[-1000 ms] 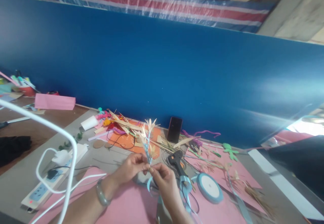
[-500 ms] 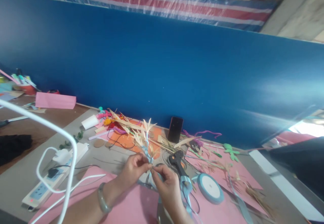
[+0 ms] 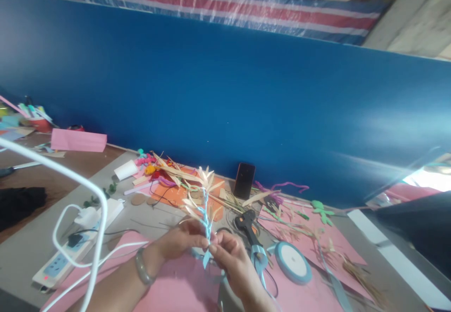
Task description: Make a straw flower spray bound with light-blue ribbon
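Here, the left hand (image 3: pixel 188 237) and right hand (image 3: pixel 232 258) are pinching the sprig (image 3: pixel 205 208) low on its stem, thumbs nearly meeting, above pink paper (image 3: pixel 179 284). Pale petals are fanning outward; blue ribbon (image 3: pixel 206 259) is wrapping the stem, one end dangling. Fingers are hiding the exact pinch; blur is softening the petals.

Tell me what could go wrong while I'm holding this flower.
If the pinch of the right hand slips, the blue tail might loosen. The pale petals look thin and could bend against the left hand. The glue gun lies close to the right hand, so a sideways move might knock it; I can't tell whether it's hot.
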A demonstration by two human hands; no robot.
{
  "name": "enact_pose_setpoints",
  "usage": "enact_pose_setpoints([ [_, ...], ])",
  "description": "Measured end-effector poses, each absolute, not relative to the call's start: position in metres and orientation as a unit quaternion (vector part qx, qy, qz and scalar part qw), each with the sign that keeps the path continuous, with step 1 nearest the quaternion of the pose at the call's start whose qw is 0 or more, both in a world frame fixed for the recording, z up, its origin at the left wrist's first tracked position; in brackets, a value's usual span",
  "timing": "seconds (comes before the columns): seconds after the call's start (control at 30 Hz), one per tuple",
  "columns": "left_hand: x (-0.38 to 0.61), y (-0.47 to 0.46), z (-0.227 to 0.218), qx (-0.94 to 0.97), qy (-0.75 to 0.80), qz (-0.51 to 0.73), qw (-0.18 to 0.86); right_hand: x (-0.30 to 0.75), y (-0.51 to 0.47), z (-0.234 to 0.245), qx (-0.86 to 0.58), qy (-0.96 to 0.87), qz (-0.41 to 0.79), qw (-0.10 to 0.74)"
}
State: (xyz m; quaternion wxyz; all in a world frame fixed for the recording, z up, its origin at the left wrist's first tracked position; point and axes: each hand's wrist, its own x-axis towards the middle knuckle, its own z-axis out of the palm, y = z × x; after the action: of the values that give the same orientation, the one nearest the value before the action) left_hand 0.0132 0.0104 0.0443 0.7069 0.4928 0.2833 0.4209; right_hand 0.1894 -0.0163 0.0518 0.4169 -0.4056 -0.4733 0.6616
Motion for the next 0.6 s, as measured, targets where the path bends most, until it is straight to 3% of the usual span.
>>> enact_pose_setpoints([
  [0.17,0.007,0.012,0.037,0.542,0.292,0.381,0.689,0.190,-0.015,0.045,-0.366,-0.407,0.741,0.389],
  [0.33,0.002,0.010,0.052,0.665,0.345,0.380,0.543,0.191,-0.013,0.043,-0.396,-0.401,0.725,0.396],
  [0.47,0.006,0.011,0.058,0.671,0.359,0.410,0.503,0.192,-0.007,0.039,-0.447,-0.433,0.658,0.424],
  [0.6,0.015,0.012,0.048,0.621,0.372,0.458,0.517,0.192,-0.004,0.031,-0.507,-0.571,0.457,0.456],
])
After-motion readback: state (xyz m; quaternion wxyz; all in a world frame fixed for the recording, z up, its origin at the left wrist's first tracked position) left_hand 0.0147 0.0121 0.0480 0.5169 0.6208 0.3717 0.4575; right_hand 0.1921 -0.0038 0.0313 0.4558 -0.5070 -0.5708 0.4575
